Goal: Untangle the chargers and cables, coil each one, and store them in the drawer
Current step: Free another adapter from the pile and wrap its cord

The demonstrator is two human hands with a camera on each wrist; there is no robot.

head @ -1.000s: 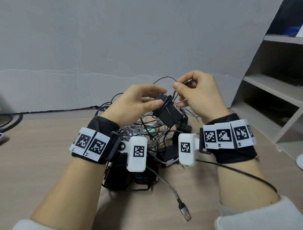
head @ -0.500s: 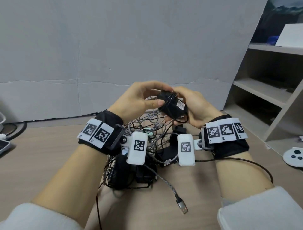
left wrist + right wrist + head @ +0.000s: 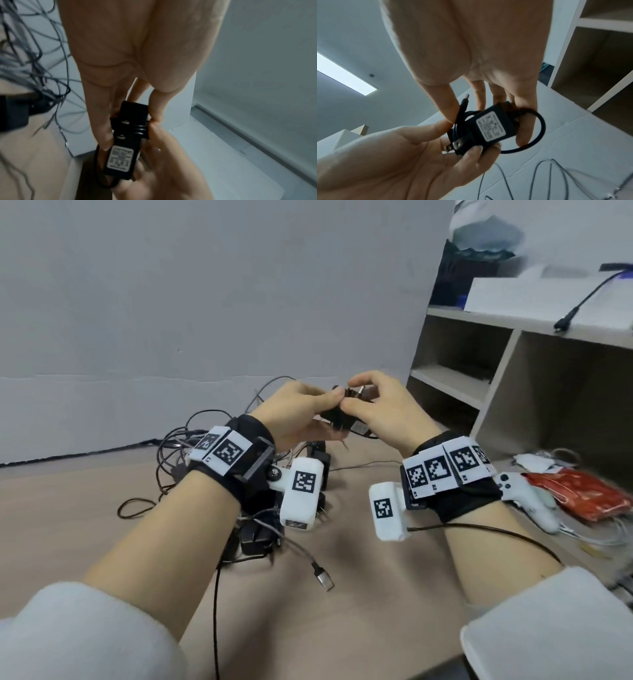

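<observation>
I have the black charger (image 3: 489, 128) lifted clear of the floor between both hands, its own thin cable wound in several turns round the body, and I judge this one to be at the end of its coiling: the barrel plug (image 3: 465, 100) sticks up free beside my right thumb, and one loose loop (image 3: 537, 129) bulges out past the right fingertips, so the end is not yet tucked in. My left hand (image 3: 301, 416) clamps the charger by the end where the two flat prongs are, thumb on top and fingers underneath, while my right hand (image 3: 380, 409) pinches the wound cable against the charger's side, thumb meeting the left thumb across the turns; from the left wrist view the label (image 3: 120, 158) faces the camera and the wraps sit just above it. So one charger is nearly done and none of what I can see is stored, as far as I can tell. Below my wrists the tangle of cables (image 3: 205, 460) lies on the wooden floor (image 3: 68, 508), with black adapters (image 3: 260, 537) in it and a braided USB lead (image 3: 320, 575) trailing toward me; all of that is left to separate and coil. I cannot make out a drawer, only the open shelf unit (image 3: 507, 378) on the right, so the storing step is wholly ahead
</observation>
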